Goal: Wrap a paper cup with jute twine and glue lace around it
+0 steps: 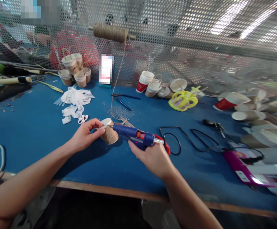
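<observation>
My left hand [88, 133] pinches the rim of a small paper cup [110, 136] wrapped in brown twine, which is tilted over the table. My right hand [154, 156] is wrapped around the grip of a blue glue gun [129, 131]. The gun's nozzle points left and meets or nearly meets the cup's rim by my left fingertips; I cannot tell which. A strand of twine [119, 70] runs from a spool [111, 33] on the mesh down to the table behind the cup. A red object [167, 149] shows partly behind my right hand.
Pliers [124, 97] lie behind the cup, white lace [77, 95] to the left. Small twine-wrapped baskets [80, 78] are stacked by a phone [106, 70]. Paper cups [144, 81], a yellow crown-shaped piece [183, 100] and a black cord [186, 135] lie right. Perforated mesh [176, 54] bounds the back.
</observation>
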